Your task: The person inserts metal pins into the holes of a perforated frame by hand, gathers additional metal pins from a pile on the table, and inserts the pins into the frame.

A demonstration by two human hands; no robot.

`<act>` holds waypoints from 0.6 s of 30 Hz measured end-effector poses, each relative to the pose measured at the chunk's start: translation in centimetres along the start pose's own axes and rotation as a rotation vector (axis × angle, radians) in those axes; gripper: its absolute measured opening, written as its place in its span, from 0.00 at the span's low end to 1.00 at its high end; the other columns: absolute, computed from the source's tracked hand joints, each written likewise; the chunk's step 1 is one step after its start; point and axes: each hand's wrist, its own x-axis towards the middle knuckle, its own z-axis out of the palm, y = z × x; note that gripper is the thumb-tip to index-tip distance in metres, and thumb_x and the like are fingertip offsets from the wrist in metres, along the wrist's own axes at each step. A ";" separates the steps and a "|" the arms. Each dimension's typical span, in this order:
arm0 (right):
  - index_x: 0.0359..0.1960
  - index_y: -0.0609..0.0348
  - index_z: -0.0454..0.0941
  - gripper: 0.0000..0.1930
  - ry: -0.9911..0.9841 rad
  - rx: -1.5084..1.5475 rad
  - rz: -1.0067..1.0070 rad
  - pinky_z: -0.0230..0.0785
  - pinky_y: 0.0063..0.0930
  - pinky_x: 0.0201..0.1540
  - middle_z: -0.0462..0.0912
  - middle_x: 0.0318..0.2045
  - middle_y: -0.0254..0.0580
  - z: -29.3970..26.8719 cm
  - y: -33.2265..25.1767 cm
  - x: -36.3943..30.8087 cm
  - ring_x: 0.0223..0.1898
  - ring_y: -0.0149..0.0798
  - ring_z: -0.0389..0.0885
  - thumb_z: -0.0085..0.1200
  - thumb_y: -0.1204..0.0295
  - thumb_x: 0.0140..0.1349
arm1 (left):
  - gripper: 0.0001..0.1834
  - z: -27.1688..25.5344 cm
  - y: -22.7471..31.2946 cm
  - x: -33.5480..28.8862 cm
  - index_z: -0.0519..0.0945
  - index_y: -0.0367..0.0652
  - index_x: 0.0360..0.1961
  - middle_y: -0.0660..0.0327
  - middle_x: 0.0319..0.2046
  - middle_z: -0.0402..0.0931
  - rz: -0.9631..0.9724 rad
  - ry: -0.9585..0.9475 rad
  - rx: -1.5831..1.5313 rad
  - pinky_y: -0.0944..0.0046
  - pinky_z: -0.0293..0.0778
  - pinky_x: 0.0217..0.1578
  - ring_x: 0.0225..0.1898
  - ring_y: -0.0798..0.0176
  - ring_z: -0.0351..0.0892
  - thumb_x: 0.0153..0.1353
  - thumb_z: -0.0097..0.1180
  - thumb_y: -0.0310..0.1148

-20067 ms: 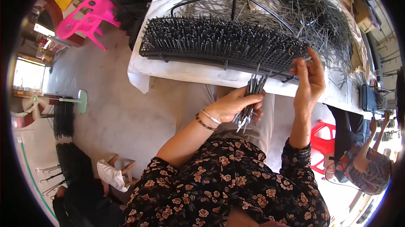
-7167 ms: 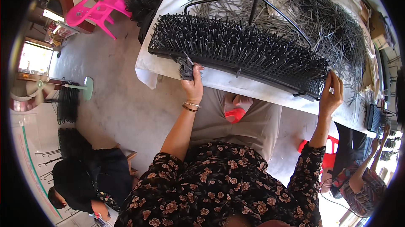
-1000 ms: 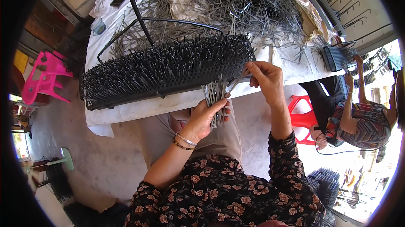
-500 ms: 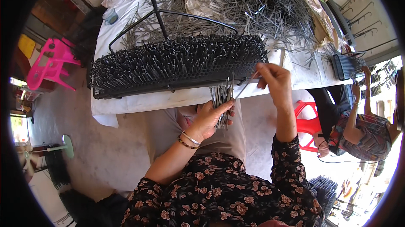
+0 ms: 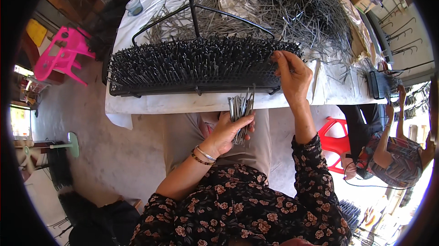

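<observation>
Your right hand [image 5: 295, 79] has moved up and away from the bundle: half a second ago it was just beside the rod tops with a thin rod in its fingers, and now its fingertips are at the right end of the long black perforated metal rack [image 5: 176, 89], among the upright dark thin rods [image 5: 196, 61] that crowd its holes. That puts the work at the rack's right end rather than at the bundle. Your thumb and forefinger look narrow, nearly meeting, but you can't tell from here whether a rod is still between them.

Your left hand [image 5: 225, 132] stays low, in front of the near edge of the white cloth-covered table [image 5: 157, 105], its fingers wrapped around the upright bundle of slim grey metal-looking rods [image 5: 237, 108], one or two standing taller than the rest. The bundle is apart from the rack.

Your right forearm rises almost straight up from the sleeve, wrist bent slightly inward; your left forearm slants up and across to the right. Behind the rack, a loose heap of dark grey rods [image 5: 297, 8] covers much of the table
</observation>
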 end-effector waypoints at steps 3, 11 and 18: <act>0.34 0.65 0.80 0.06 -0.011 -0.025 0.009 0.64 0.16 0.20 0.81 0.23 0.36 -0.1 0.1 -0.4 0.17 0.22 0.72 0.57 0.75 0.58 | 0.10 -0.5 -0.1 -0.1 0.75 0.42 0.38 0.66 0.28 0.74 -0.002 -0.016 -0.015 0.71 0.70 0.23 0.29 0.70 0.74 0.59 0.57 0.36; 0.30 0.59 0.80 0.03 -0.034 -0.440 -0.442 0.65 0.28 0.19 0.75 0.22 0.39 1.1 0.2 -0.3 0.17 0.40 0.74 0.59 0.74 0.54 | 0.12 -0.3 0.0 -0.1 0.74 0.44 0.41 0.66 0.29 0.74 -0.010 -0.053 0.006 0.71 0.69 0.24 0.31 0.70 0.74 0.59 0.57 0.36; 0.25 0.58 0.76 0.07 -0.125 -0.596 -0.442 0.66 0.33 0.20 0.71 0.21 0.39 1.4 -0.5 -0.1 0.18 0.44 0.75 0.57 0.70 0.56 | 0.12 -0.3 -0.1 -0.3 0.74 0.43 0.40 0.66 0.29 0.74 0.024 -0.047 0.020 0.71 0.68 0.23 0.31 0.71 0.74 0.59 0.57 0.36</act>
